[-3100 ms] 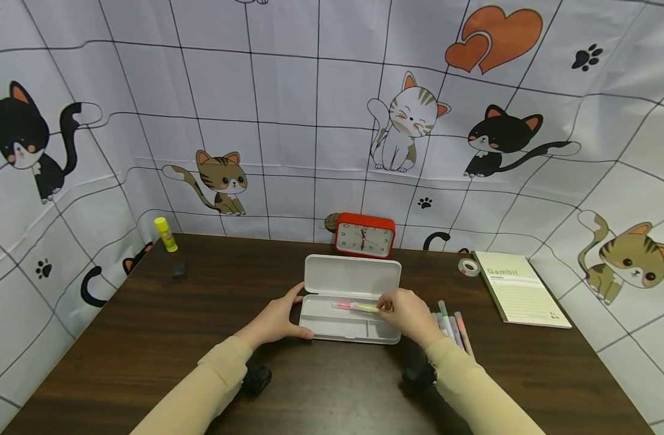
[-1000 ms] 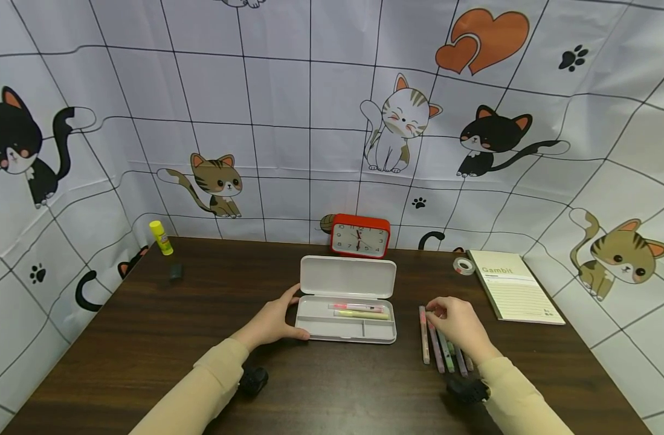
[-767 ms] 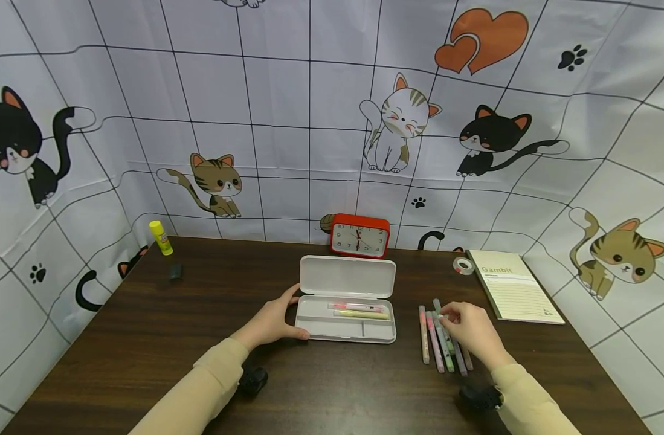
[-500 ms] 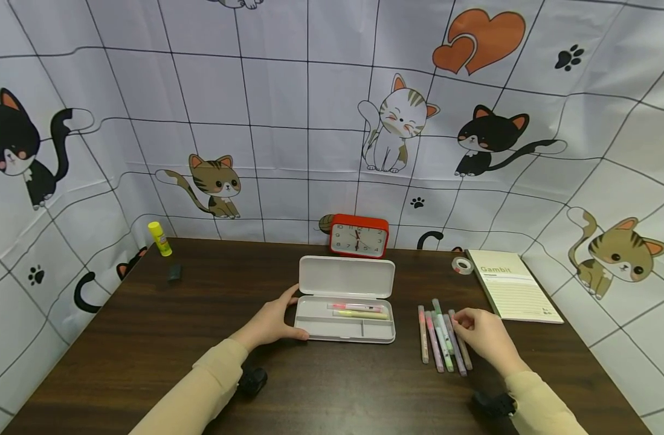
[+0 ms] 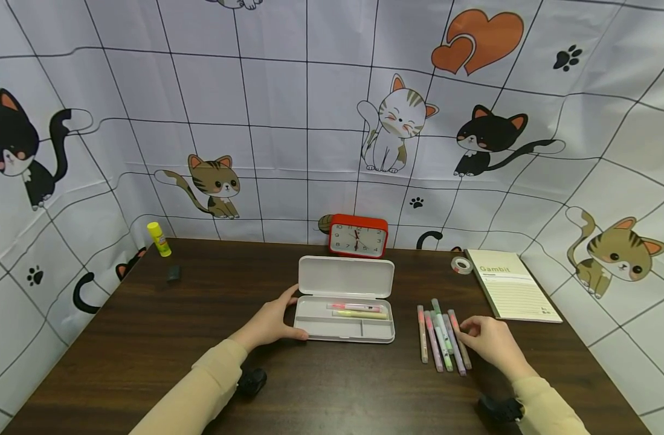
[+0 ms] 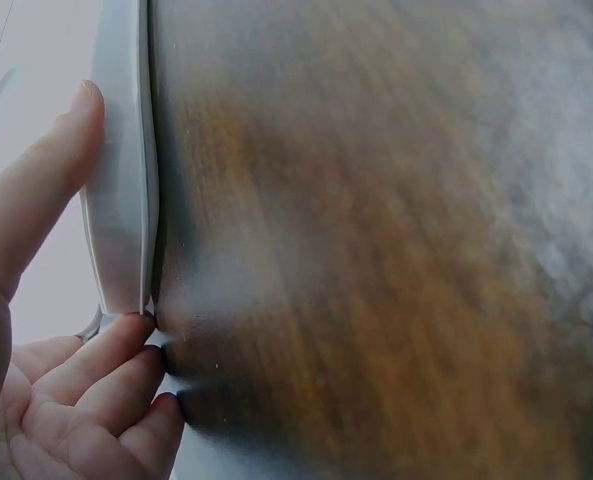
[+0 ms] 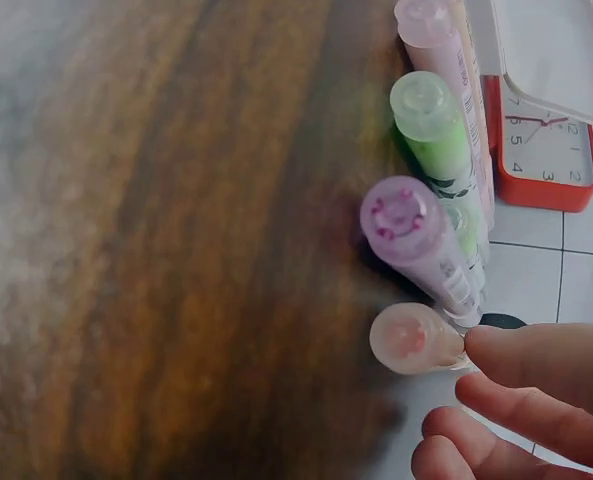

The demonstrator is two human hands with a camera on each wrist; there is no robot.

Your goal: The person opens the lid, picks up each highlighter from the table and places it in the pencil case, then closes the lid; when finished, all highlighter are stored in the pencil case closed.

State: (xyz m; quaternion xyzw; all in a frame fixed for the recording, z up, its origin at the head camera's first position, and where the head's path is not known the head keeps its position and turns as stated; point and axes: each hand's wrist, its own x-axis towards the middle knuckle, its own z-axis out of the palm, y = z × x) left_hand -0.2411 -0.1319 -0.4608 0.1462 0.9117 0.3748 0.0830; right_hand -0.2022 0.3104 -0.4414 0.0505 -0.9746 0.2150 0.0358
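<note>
A white pencil case (image 5: 332,329) lies with its lid raised, a pink-and-clear marker and a yellow marker (image 5: 360,315) in its back compartment. My left hand (image 5: 272,320) grips the case's left end; in the left wrist view the thumb lies along the case's side (image 6: 124,200) and the fingertips meet its corner. To the right, several markers (image 5: 434,340) lie side by side. My right hand (image 5: 492,343) is beside the rightmost one, loosely bent fingers at it. In the right wrist view the thumb tip meets that peach-ended marker (image 7: 416,338), next to a purple one (image 7: 406,220).
A red clock (image 5: 359,235) stands behind the case against the cat-print backdrop. A notepad (image 5: 513,287) and a tape roll (image 5: 461,265) lie at the back right. A yellow glue stick (image 5: 159,239) and a small dark block (image 5: 173,273) are at the back left.
The yellow marker went from my right hand into the case. My right hand then moved right across the other markers, which now lie more spread. My left hand has stayed on the case.
</note>
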